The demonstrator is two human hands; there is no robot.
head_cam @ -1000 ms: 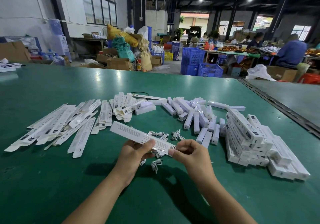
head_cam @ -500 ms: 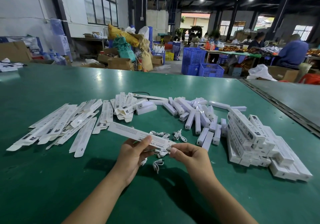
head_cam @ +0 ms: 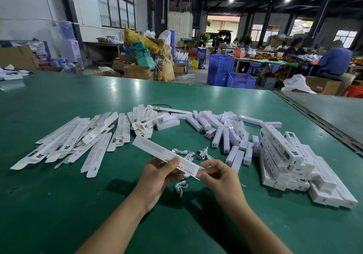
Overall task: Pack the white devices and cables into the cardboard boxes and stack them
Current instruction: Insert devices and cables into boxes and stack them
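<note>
1. Held item. I see one long white cardboard box at centre frame, raised above the green bench and running diagonally from upper left to lower right.
2. Left hand. The thumb lies across the top of the box and the fingers curl beneath it, gripping the middle section.
3. Right hand. The curled fingertips pinch the lower-right end of the box.
4. Lettering. The box face shows print upside down to me. I can read "SMAR" and "SEN"; the left thumb covers the rest.
5. Cables. Small coiled white cables lie on the bench just behind the box, and one more cable lies between the hands.
6. White devices. A loose heap of bars sits at centre right.
7. Flat box blanks. These are spread at left. Their small print is unreadable.
8. Packed boxes. These are stacked at right. CE marks are visible; other text is too small to read.
</note>
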